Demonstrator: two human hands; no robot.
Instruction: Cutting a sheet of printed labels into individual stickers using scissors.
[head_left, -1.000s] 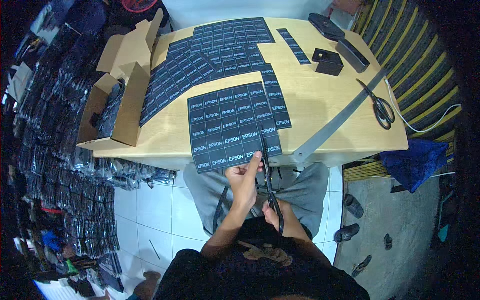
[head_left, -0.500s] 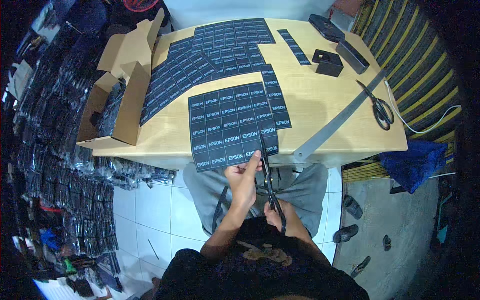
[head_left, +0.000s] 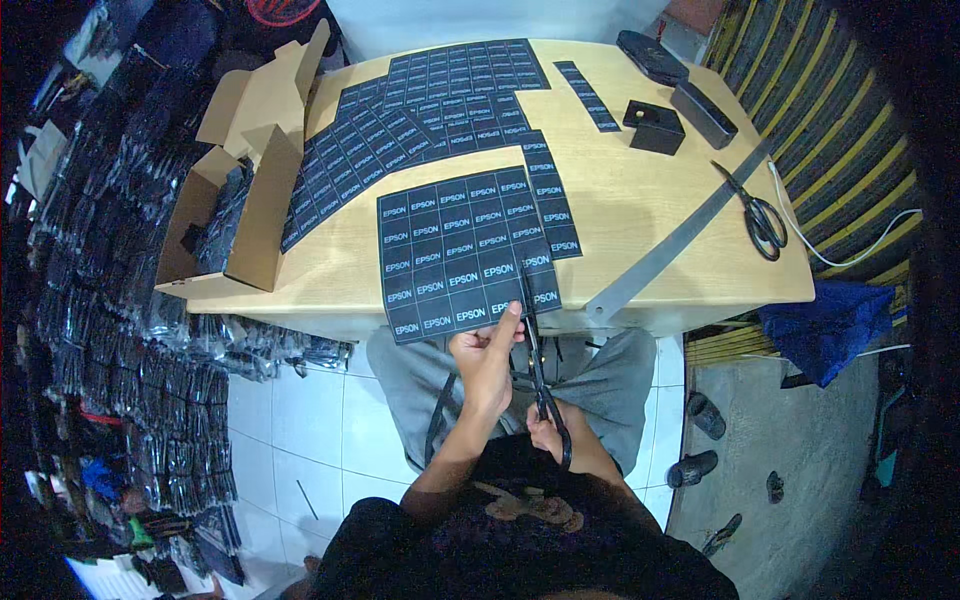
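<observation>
At the surface's near edge (head_left: pixel 700 288), my left grip (head_left: pixel 487 355) is pinching the sheet (head_left: pixel 447 252), right grip (head_left: pixel 548 432) clasping scissors (head_left: pixel 540 378), ideally cutting straight.

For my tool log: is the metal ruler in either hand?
No, the ruler lies on the table, while the right hand holds scissors and the left hand grips the sheet.
</observation>
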